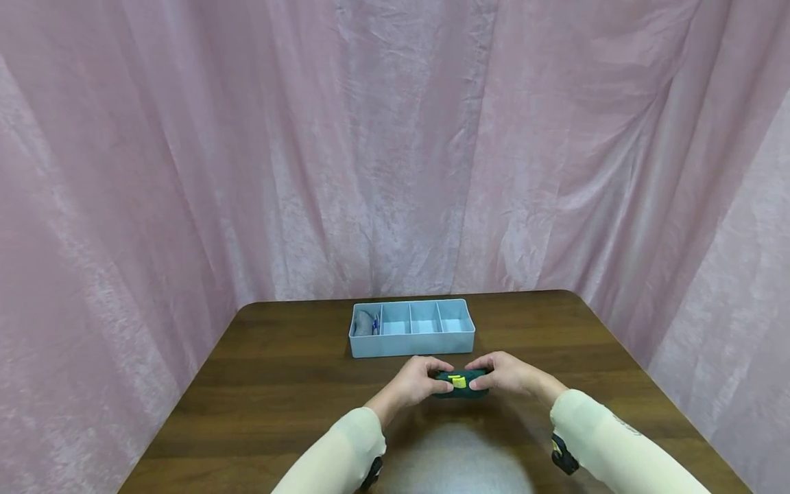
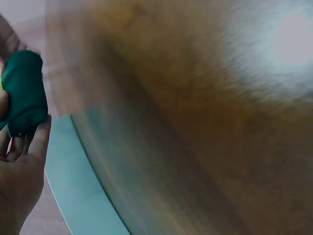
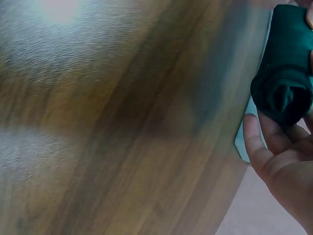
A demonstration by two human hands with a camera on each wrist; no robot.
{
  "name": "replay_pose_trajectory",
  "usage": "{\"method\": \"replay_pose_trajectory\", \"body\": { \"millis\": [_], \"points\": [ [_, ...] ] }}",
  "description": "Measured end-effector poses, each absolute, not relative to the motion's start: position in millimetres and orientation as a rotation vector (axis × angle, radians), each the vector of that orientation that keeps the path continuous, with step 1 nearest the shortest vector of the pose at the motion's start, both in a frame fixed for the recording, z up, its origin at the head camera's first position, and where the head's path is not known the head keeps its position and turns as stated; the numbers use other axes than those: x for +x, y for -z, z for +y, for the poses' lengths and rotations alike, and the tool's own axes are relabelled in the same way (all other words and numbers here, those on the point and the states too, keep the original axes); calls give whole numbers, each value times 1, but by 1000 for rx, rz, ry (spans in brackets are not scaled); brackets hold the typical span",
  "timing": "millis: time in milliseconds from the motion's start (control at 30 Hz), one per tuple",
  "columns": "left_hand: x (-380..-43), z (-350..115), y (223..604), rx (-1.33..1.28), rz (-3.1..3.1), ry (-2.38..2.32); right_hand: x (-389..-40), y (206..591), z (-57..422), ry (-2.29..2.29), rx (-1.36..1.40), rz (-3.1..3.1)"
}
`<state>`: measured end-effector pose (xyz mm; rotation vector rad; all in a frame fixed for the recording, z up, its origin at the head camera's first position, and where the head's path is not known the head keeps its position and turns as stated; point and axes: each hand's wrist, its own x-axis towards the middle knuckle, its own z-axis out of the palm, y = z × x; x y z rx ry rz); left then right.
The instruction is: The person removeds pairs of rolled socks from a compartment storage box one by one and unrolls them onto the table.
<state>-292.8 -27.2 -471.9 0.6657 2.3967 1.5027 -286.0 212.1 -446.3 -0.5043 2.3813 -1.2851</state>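
Note:
A dark green rolled cloth (image 1: 463, 392) with a bright yellow patch on it is held between both hands in front of the box. My left hand (image 1: 415, 381) pinches its left end, thumb on the near side and fingers behind. At the other end, my right hand (image 1: 511, 374) grips it the same way. In the right wrist view the roll (image 3: 288, 39) shows its spiral end, with fingers curled under it. The left wrist view shows the opposite end of the roll (image 2: 27, 88), with the left fingers against it.
A light blue box (image 1: 413, 344) with several compartments stands beyond the hands on the brown wooden table (image 1: 278, 384). Its leftmost compartment holds a grey cloth bundle (image 1: 364, 323) and a small bluish-purple item (image 1: 376, 325). Pink curtains (image 1: 395, 151) hang behind the table and at both sides.

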Motion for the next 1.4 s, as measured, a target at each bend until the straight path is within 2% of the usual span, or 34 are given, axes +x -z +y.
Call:
{"method": "replay_pose_trajectory", "body": {
  "millis": [400, 867, 1400],
  "points": [
    [-271, -17, 488, 814, 2496, -1306, -269, 460, 215, 1159, -721, 2542],
    [-256, -26, 493, 804, 2407, -1307, -254, 489, 220, 1065, -942, 2699],
    [-250, -39, 497, 725, 2479, -1414, -249, 491, 222, 1099, -937, 2706]
  ]
}}
